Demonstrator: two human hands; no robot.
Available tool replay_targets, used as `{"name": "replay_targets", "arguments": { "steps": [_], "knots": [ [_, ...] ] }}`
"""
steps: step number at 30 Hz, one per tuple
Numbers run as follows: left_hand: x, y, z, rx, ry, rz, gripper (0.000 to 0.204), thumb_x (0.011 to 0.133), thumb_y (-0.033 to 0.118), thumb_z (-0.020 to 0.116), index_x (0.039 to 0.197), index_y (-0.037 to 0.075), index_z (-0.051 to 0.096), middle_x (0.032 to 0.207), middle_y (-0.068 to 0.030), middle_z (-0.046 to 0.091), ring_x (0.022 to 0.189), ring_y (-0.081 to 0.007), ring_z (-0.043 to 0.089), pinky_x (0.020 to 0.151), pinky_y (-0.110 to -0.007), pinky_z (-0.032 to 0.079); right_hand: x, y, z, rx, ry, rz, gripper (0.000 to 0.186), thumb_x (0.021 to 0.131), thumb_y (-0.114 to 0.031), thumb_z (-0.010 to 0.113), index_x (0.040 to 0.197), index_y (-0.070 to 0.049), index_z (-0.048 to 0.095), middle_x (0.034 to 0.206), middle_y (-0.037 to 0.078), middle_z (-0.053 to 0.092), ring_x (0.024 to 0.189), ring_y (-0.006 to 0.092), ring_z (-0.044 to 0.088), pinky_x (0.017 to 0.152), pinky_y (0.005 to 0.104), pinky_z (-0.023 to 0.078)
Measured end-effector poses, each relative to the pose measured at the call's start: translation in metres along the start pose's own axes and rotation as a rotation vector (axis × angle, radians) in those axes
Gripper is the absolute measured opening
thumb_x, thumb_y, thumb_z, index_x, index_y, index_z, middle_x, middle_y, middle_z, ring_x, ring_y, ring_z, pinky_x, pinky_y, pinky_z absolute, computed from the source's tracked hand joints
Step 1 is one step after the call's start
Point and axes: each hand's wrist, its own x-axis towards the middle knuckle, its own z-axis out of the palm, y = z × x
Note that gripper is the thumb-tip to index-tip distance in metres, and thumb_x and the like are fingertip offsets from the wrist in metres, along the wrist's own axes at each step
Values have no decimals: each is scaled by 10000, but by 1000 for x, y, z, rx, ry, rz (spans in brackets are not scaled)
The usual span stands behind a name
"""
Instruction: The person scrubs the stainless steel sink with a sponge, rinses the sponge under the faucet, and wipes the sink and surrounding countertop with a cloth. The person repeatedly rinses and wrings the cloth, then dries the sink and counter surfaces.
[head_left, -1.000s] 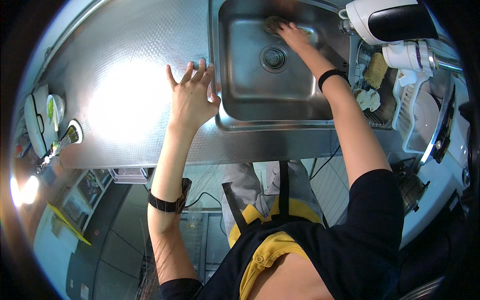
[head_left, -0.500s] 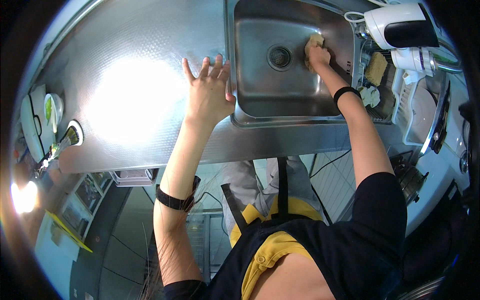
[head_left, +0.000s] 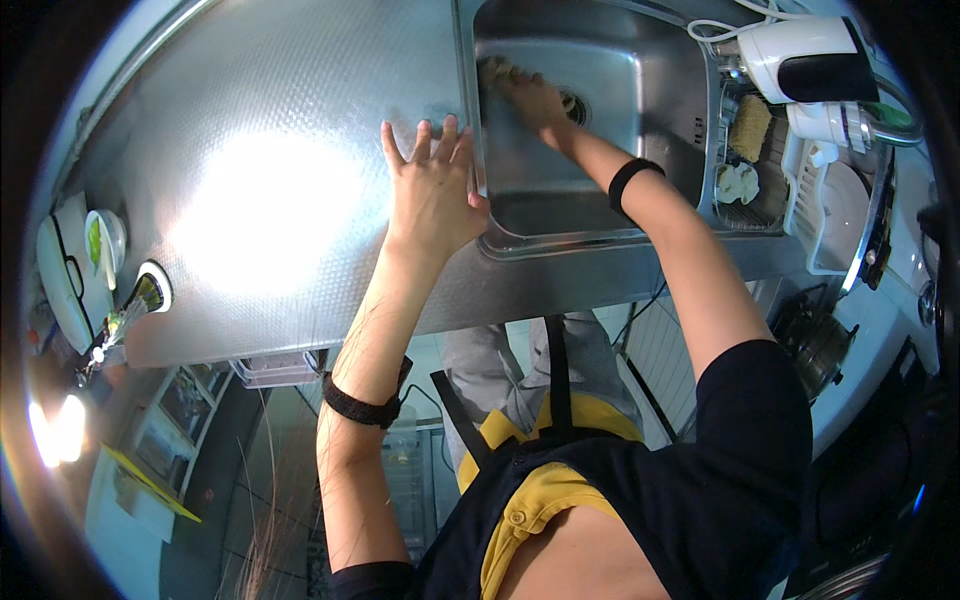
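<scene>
The sink (head_left: 640, 130), a stainless steel basin sunk into the bench (head_left: 270, 200), is the thing being worked on, and it fills the upper middle of the head view. Inside it, the right hand (head_left: 530, 100) presses a yellowish scrubbing sponge (head_left: 495, 70) against the basin floor near the sink's left wall, just left of the drain (head_left: 573, 105); the fingers are curled down over the sponge, gripping it. The left hand (head_left: 432, 195) lies flat and spread on the bench, touching the sink's left rim, holding nothing and seemingly bracing the body. Both forearms carry dark wristbands.

To the right of the sink, a small wire rack (head_left: 748, 165) holds another sponge and a pale cloth, with a white appliance (head_left: 800, 55) above it. Far left of the sink, a white dish with something green (head_left: 100, 240) sits at the bench's edge.

Judging by this, the scrubbing looks midway: the basin holds no dishes, the sponge is at the left side, and no rinse water or foam is clearly visible.
</scene>
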Motion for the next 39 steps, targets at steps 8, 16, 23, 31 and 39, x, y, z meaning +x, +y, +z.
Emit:
{"name": "replay_targets", "arguments": {
  "steps": [8,16,23,31,39],
  "knots": [
    [4,8,-9,35,-61,-45,680,730,235,595,1375,50,482,1422,-137,478,1349,-315,417,1119,-688,121,-95,7,4,216,-230,-382,359,877,-124,531,1213,-233,595,1264,122,547,1087,367,574,878,447,522],
    [5,15,-9,53,-118,-106,658,766,264,578,1392,89,479,1488,-106,422,1386,-306,377,1125,-690,110,-111,141,3,-194,-573,-362,332,852,-166,601,1172,-251,610,1216,92,573,1020,323,615,832,412,542],
    [7,20,-14,76,-230,-184,703,772,286,589,1443,143,435,1541,-56,357,1423,-275,326,1142,-676,89,-90,113,-90,670,-123,314,509,762,-72,700,1246,-87,545,1230,141,602,1098,321,604,893,411,501],
    [10,65,-25,-322,-313,-362,852,818,611,579,1461,83,396,1555,-153,297,1451,-307,248,1135,-663,85,-165,94,-207,1821,-73,978,589,761,-123,725,1307,-63,511,1223,97,557,1128,238,540,941,389,462],
    [31,199,-45,-2065,-363,-348,730,933,505,562,1426,-3,384,1371,-175,515,1248,-274,525,1078,-432,375,-216,90,-234,2322,-37,899,331,856,-128,630,1160,-4,597,1142,103,632,1017,228,638,878,369,548]
  ]
}}
